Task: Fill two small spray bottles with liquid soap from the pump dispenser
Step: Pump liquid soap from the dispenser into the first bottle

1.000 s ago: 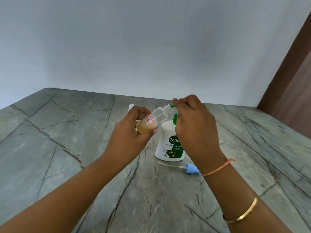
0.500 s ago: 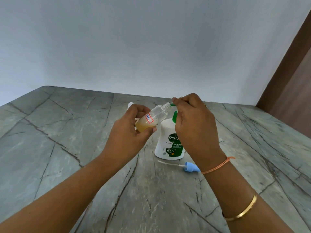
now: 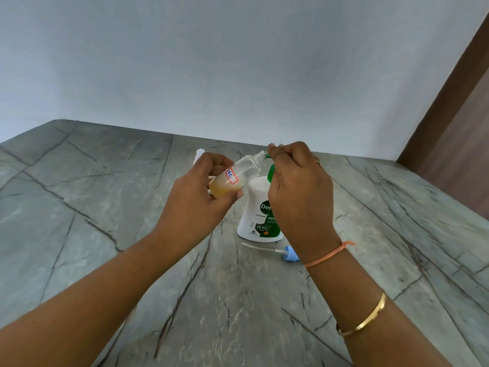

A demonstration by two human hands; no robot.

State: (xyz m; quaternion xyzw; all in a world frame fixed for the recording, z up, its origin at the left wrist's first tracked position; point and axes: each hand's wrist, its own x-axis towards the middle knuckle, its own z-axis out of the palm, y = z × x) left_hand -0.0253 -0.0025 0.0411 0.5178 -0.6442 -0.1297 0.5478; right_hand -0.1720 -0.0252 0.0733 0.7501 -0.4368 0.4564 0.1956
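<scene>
Your left hand grips the tilted spray bottle, neck pointing up-right at the pump spout your right hand clasps.

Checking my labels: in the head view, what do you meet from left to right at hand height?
The left hand, the tilted spray bottle it holds, the right hand gripping the pump of the soap dispenser.

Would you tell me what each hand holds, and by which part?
The left hand grips the small spray bottle round its lower body; right hand curls over the dispenser's green pump.
</scene>
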